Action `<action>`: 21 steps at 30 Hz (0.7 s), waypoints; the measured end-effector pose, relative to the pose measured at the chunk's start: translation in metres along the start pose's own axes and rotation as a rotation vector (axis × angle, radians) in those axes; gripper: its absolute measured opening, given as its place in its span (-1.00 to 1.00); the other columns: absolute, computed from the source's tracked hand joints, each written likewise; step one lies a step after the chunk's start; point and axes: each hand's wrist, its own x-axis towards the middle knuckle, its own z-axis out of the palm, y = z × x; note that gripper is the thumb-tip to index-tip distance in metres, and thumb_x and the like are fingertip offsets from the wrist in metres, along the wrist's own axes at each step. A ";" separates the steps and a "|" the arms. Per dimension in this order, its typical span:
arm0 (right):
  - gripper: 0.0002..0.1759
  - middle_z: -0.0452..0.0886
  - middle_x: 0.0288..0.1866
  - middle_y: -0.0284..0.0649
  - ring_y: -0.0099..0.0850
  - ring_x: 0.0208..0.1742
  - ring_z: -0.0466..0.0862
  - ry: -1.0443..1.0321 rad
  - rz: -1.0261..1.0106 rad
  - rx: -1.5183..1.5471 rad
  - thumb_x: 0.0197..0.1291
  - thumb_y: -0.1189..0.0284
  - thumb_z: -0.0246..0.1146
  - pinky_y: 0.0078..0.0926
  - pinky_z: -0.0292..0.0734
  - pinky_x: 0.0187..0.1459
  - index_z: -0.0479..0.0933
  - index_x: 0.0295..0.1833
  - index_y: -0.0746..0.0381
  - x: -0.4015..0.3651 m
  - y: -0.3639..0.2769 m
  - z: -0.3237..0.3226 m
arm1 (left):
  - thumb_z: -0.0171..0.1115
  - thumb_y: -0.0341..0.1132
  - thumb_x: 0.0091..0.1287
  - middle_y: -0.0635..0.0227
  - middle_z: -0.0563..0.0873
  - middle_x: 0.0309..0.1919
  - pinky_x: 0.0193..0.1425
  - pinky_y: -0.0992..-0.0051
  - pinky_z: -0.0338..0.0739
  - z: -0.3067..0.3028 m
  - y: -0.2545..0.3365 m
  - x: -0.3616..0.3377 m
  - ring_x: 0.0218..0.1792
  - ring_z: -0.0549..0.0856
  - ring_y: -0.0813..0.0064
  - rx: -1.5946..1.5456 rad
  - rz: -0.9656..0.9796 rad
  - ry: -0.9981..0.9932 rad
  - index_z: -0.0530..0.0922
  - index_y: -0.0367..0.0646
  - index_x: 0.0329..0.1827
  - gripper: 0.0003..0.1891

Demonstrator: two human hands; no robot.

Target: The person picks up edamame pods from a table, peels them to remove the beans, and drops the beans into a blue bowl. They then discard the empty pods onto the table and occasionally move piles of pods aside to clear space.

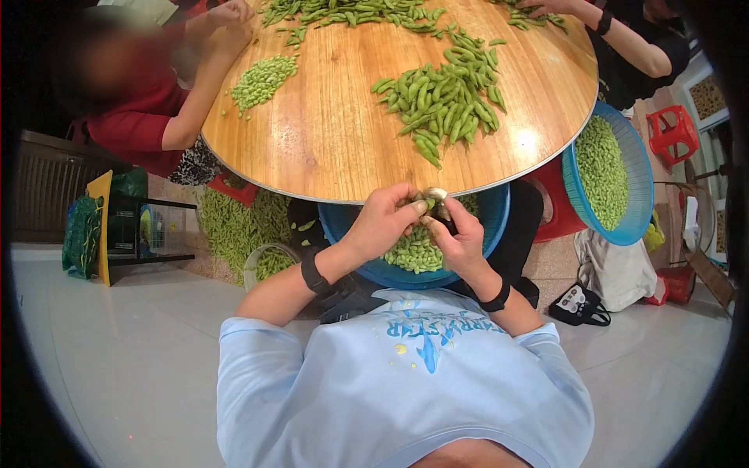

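Note:
Just off the table's near edge, my left hand [385,221] and my right hand [463,235] meet fingertip to fingertip. Both are closed in a pinch on a small green soybean pod [430,203], mostly hidden by the fingers. Something whitish covers a fingertip beside it. Under my hands, a blue basin [343,228] in my lap holds shelled green soybeans [413,256]. A heap of unshelled pods [445,97] lies on the round wooden table [335,132] in front of me.
A person in red sits at left near a small pile of shelled beans [265,81]; another person's arm reaches in at upper right. More pods [351,11] lie at the far side. A blue basket [573,168] of beans stands right, and empty pods [242,226] cover the floor left.

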 end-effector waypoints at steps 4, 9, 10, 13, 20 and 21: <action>-0.67 0.62 -0.35 -0.26 -0.63 -0.48 0.54 -0.019 0.086 0.030 0.21 0.60 0.22 -0.65 0.44 -0.43 0.46 0.10 0.35 0.000 -0.010 -0.006 | 0.15 -0.43 0.29 0.25 0.61 -0.51 -0.48 0.39 0.47 -0.012 0.005 -0.022 -0.53 0.62 0.32 0.539 0.313 0.080 0.51 -0.27 -0.18 -0.88; -0.73 0.47 -0.50 -0.33 -0.66 -0.66 0.35 -0.086 0.254 0.361 0.44 0.39 0.00 -0.71 0.21 -0.64 0.45 0.06 0.35 -0.006 -0.012 -0.022 | 0.23 -0.38 0.19 0.04 0.62 -0.45 -0.28 0.11 0.57 -0.071 0.045 -0.076 -0.38 0.66 0.04 1.457 0.075 -0.059 0.53 -0.26 -0.32 -0.88; -0.73 0.47 -0.50 -0.33 -0.66 -0.66 0.35 -0.087 0.247 0.362 0.44 0.39 0.00 -0.71 0.21 -0.64 0.45 0.06 0.35 -0.006 -0.011 -0.020 | 0.24 -0.37 0.20 0.02 0.61 -0.43 -0.26 0.13 0.56 -0.073 0.045 -0.076 -0.34 0.65 0.04 1.467 0.204 -0.020 0.53 -0.27 -0.33 -0.86; -0.70 0.46 -0.51 -0.33 -0.65 -0.66 0.36 -0.146 0.357 0.600 0.45 0.34 -0.03 -0.71 0.19 -0.67 0.45 0.06 0.32 -0.008 -0.010 -0.006 | 0.23 -0.38 0.21 -0.01 0.58 -0.39 -0.19 0.15 0.54 -0.057 0.048 -0.022 -0.25 0.62 0.01 1.095 0.497 0.131 0.53 -0.29 -0.32 -0.86; -0.65 0.49 -0.44 -0.25 -0.60 -0.61 0.41 -0.134 0.369 0.609 0.44 0.38 -0.05 -0.71 0.26 -0.62 0.42 0.18 0.35 -0.011 -0.015 -0.007 | 0.20 -0.47 0.17 -0.03 0.58 -0.25 -0.11 0.16 0.51 -0.041 0.020 0.090 -0.21 0.59 -0.07 1.130 0.624 0.357 0.55 -0.29 -0.21 -0.85; -0.66 0.48 -0.44 -0.28 -0.62 -0.61 0.40 -0.106 0.369 0.596 0.44 0.38 -0.07 -0.71 0.27 -0.62 0.41 0.18 0.34 -0.010 -0.016 -0.007 | 0.20 -0.47 0.17 -0.03 0.58 -0.25 -0.11 0.16 0.51 -0.043 0.017 0.094 -0.21 0.59 -0.07 1.132 0.624 0.355 0.55 -0.29 -0.21 -0.85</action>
